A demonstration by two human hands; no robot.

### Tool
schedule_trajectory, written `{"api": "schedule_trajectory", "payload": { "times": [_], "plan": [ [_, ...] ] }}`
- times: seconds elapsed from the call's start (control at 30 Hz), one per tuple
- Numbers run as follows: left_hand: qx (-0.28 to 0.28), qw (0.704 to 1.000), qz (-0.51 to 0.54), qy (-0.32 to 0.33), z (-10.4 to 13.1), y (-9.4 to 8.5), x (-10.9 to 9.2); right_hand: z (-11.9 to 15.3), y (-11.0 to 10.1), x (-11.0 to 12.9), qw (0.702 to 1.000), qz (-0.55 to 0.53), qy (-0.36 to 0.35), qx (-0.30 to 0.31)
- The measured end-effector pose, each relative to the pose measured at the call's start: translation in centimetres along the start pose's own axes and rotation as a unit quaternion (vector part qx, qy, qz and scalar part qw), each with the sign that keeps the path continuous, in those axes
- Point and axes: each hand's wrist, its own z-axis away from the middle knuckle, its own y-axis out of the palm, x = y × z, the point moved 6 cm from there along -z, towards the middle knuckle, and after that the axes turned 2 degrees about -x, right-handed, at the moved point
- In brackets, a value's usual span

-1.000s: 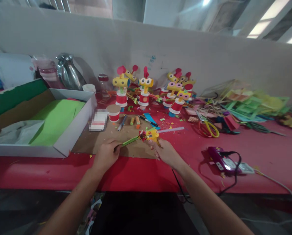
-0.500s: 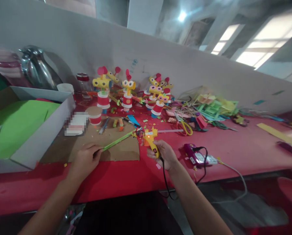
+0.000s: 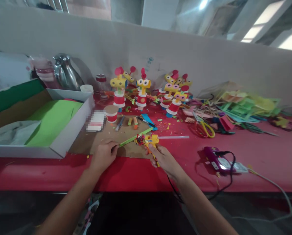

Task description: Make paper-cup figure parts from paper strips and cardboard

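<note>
A yellow hot glue gun (image 3: 151, 140) is gripped in my right hand (image 3: 161, 158), its nozzle toward the left and a clear glue stick (image 3: 175, 137) poking out of its back. My left hand (image 3: 106, 153) pinches the near end of a thin green paper strip (image 3: 128, 141). The strip slants up to the right, and its far part passes just behind the nozzle; whether the two touch I cannot tell. Below both lies a brown cardboard sheet (image 3: 87, 143). On it are small rolled paper pieces (image 3: 135, 123), a pen (image 3: 146, 121) and a paper cup (image 3: 111, 114).
Paper-cup figures (image 3: 143, 94) stand along the wall. At left is a white box (image 3: 72, 125) with green paper. Yellow-handled scissors (image 3: 206, 129) and paper scraps (image 3: 246, 102) lie to the right. A purple power strip (image 3: 213, 160) with cables sits near the front edge of the red table (image 3: 131, 173).
The camera view has swung left, so the scene sits farther right. The glue gun has tilted, and its nozzle is now in front of the strip's middle rather than its far end.
</note>
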Motion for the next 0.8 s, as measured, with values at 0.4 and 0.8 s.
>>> {"api": "schedule_trajectory", "payload": {
  "times": [0.4,0.8],
  "plan": [
    [0.003,1.000,-0.006,0.004,0.1,0.1,0.0,-2.2,-1.0,-0.4,0.997,0.047,-0.003,-0.068],
    [-0.003,1.000,0.009,0.006,0.1,0.3,0.4,-3.7,-4.6,-0.4,0.990,0.095,-0.028,-0.104]
  ]
}}
